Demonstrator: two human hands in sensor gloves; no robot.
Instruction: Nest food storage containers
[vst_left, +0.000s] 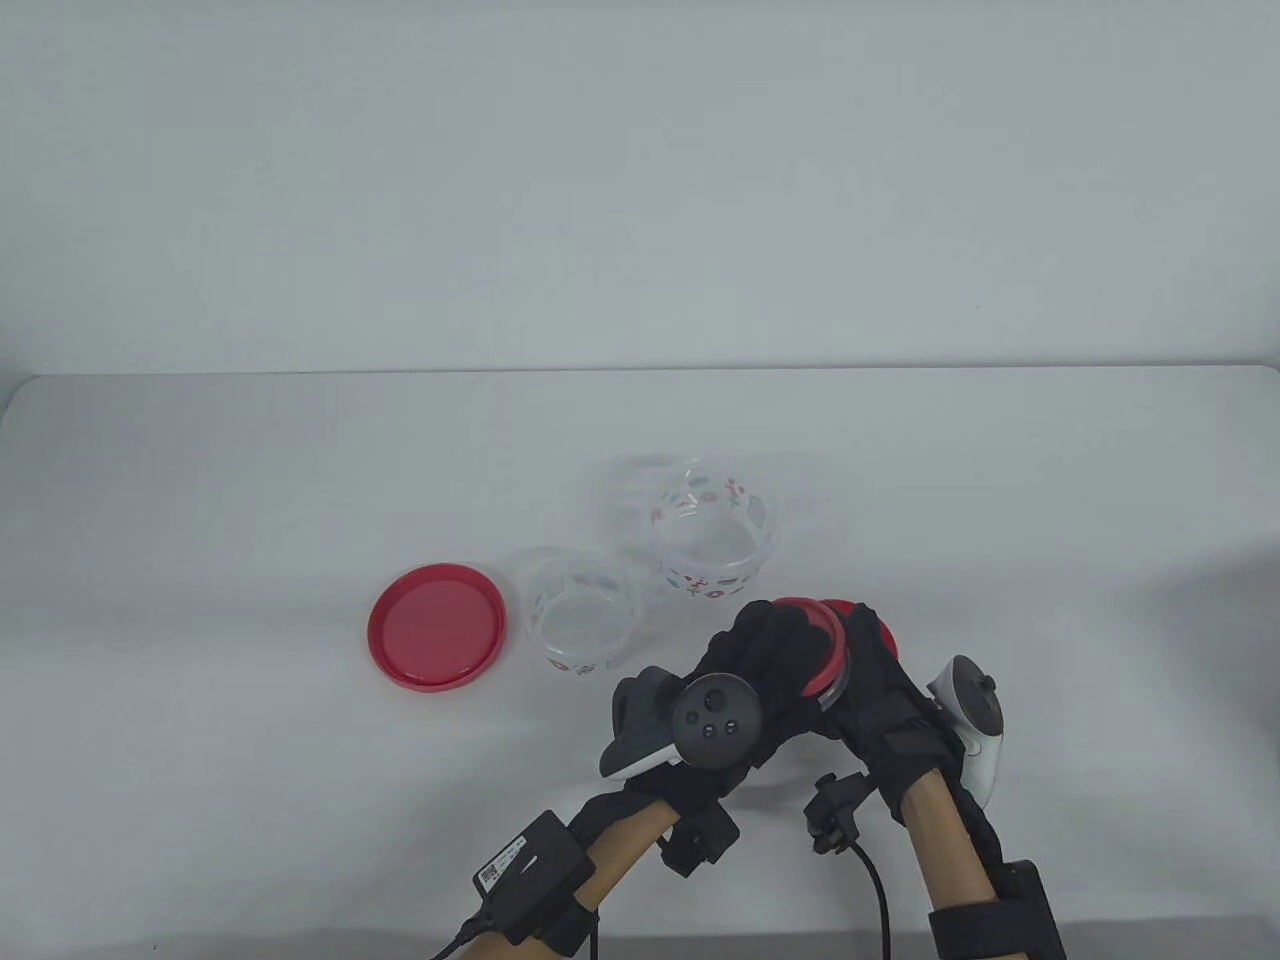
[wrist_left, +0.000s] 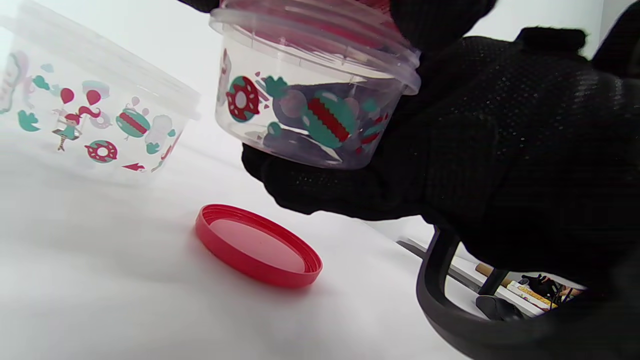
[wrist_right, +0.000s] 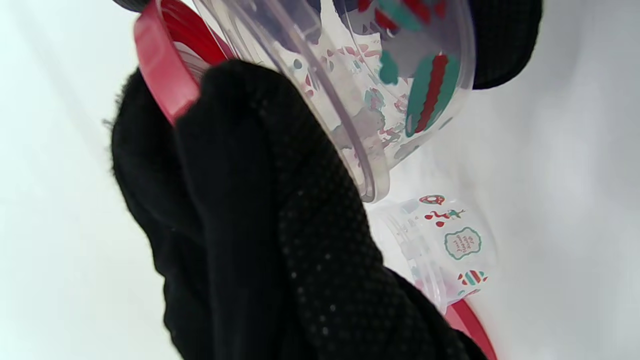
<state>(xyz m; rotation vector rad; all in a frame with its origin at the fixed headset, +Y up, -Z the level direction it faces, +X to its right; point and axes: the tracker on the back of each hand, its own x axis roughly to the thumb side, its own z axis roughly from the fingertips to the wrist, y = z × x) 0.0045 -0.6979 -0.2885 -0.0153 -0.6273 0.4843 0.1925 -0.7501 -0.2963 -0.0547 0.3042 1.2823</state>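
Observation:
Both hands hold one clear printed container just above the table's front middle. My left hand cups its body from below. My right hand grips its red lid, which sits on the container's rim. In the table view only the lid's edge shows between the gloves. A larger open clear container stands behind the hands, and a smaller open one stands to its front left. A loose red lid lies at the left.
A second loose red lid lies on the table under the held container and peeks out by my right hand. The white table runs to a back edge against a white wall.

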